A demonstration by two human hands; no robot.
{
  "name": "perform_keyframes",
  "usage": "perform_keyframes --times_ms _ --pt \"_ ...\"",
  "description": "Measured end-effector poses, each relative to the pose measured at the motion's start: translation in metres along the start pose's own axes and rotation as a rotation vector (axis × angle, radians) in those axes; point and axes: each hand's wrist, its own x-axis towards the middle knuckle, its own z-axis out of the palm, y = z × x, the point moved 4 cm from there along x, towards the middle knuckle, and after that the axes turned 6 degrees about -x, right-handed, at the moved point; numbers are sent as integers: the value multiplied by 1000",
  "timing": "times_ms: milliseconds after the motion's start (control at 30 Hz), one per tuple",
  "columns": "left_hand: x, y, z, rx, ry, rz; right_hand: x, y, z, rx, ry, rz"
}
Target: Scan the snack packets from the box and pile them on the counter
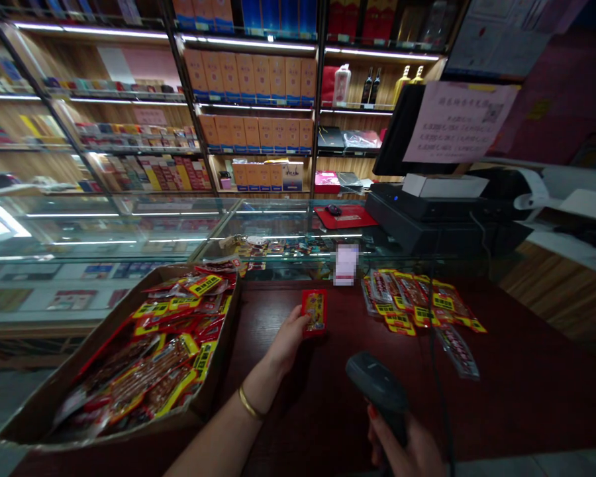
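My left hand (287, 339) pinches a small red snack packet (316, 311) by its left edge, just above the dark wooden counter (298, 411). A gold bangle (251, 402) circles that wrist. In my right hand (402, 444), at the lower right, is a dark handheld barcode scanner (377, 384), its head pointing up and to the left, toward the packet. A cardboard box (124, 324) full of red and yellow snack packets (173, 331) stands left of my left hand. Right of the red packet lies a pile of similar yellow-edged packets (417, 298).
A clear-wrapped packet (459, 351) lies by the pile, with a black cable (436, 371) running past it. Behind are a glass display case (273, 225), a mouse (333, 209) on a red mat (347, 218), and a monitor (400, 129) above a black till (402, 218). Stocked shelves (258, 106) line the wall.
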Motion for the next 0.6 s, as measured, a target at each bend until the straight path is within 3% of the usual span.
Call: perform_keyframes --times_ms 167,333,433,600 --pt "5 -8 -3 187 22 4 12 16 -7 491 -65 75" --pt "3 -30 9 337 -94 -131 17 29 -7 807 -79 52" --pt "3 -56 41 395 -215 -241 18 40 -5 840 -125 50" --pt "20 -106 129 411 -371 -330 16 45 -9 814 -48 54"
